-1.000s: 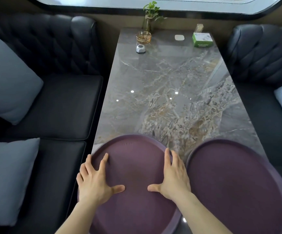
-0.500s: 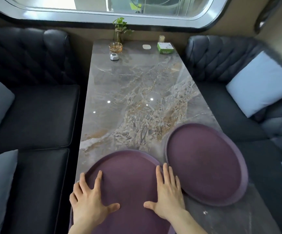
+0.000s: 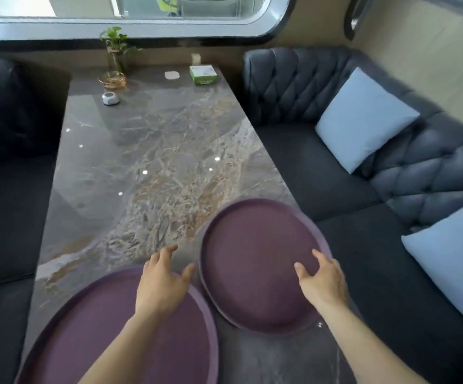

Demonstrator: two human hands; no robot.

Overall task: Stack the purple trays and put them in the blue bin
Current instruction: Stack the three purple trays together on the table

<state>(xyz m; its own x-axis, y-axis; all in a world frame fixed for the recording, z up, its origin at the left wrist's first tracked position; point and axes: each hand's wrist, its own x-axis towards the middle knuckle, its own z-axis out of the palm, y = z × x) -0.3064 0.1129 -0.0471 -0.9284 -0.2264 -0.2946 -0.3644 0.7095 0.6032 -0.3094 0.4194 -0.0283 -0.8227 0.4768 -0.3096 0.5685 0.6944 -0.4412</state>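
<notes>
Purple trays side by side on marble worktop: far tray under open, empty right grip; near tray beneath left grip, fingers spread, holding nothing. Blue bin unseen.

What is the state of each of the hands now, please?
Left hand: open, holding nothing, above the far rim of the near round purple tray.
Right hand: open, holding nothing, over the far round purple tray.
</notes>
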